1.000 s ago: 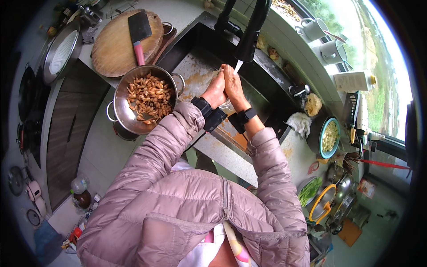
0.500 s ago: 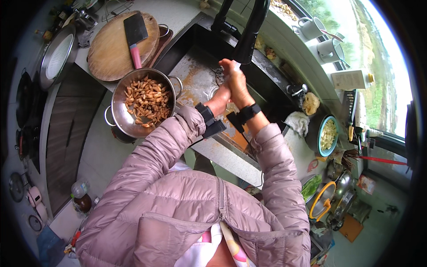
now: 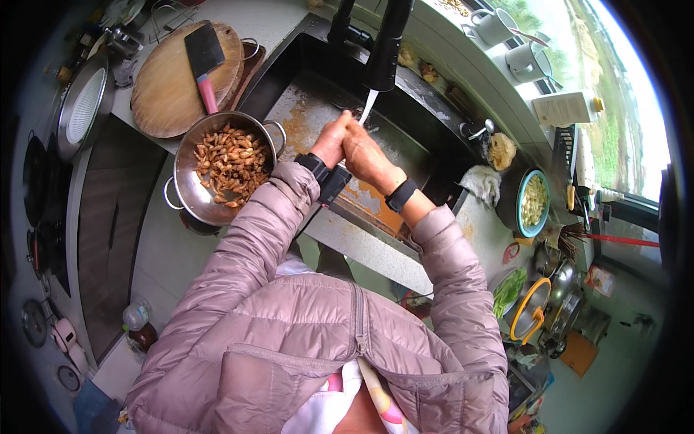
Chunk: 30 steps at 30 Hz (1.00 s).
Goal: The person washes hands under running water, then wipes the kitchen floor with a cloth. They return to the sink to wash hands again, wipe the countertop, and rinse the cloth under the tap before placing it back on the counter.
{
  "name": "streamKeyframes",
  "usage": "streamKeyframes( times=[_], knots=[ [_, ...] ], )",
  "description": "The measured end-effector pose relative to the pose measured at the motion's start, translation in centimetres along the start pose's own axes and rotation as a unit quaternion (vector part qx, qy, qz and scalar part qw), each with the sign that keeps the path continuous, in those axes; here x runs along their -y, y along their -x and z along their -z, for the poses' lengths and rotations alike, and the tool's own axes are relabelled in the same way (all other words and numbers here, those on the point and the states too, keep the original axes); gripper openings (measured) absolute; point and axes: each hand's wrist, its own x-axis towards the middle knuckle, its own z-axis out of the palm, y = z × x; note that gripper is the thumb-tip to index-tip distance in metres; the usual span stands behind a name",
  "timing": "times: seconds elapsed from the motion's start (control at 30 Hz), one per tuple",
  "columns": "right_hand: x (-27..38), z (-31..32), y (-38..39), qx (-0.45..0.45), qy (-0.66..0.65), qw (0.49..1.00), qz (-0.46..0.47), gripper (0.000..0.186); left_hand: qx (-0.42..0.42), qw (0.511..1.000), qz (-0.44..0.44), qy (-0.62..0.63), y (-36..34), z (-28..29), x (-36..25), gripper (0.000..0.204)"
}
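A water stream (image 3: 369, 105) falls at one o'clock of the left hand (image 3: 333, 141) and right hand (image 3: 371, 157), pressed together over the sink (image 3: 298, 103), their grip impossible to tell, with the black faucet (image 3: 387, 54) beyond and a steel pot (image 3: 189, 182) at nine o'clock.

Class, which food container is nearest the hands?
The steel pot of brown pieces; the teal-rimmed bowl and leafy greens sit farther away, at right.
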Motion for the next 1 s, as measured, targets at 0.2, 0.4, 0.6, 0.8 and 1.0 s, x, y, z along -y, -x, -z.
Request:
streamKeyframes(
  times=[0.2, 0.4, 0.6, 0.8, 1.0],
  knots=[
    [0.2, 2.0, -2.1, -0.110, -0.544, 0.761, -0.335, 0.033, 0.088, 0.994, -0.061, 0.029, -1.7, -0.2, 0.2, 0.043],
    [0.9, 2.6, -1.1, -0.007, -0.267, 0.938, -0.221, 0.028, -0.014, 1.000, 0.004, -0.004, -2.4, 1.7, -3.3, 0.049],
    [4.6, 2.6, -0.7, -0.224, -0.084, 0.925, -0.295, 0.027, -0.149, 0.984, -0.097, -0.024, -3.7, 0.8, -3.9, 0.048],
    [3.0, 1.1, -2.2, -0.339, -0.010, 0.899, -0.276, 0.026, -0.137, 0.987, -0.082, -0.012, -2.9, -0.6, -3.1, 0.045],
    [-1.2, 0.9, -0.6, -0.275, -0.014, 0.878, -0.391, 0.026, -0.126, 0.986, -0.101, -0.031, -2.2, -0.9, -3.2, 0.041]
  ],
)
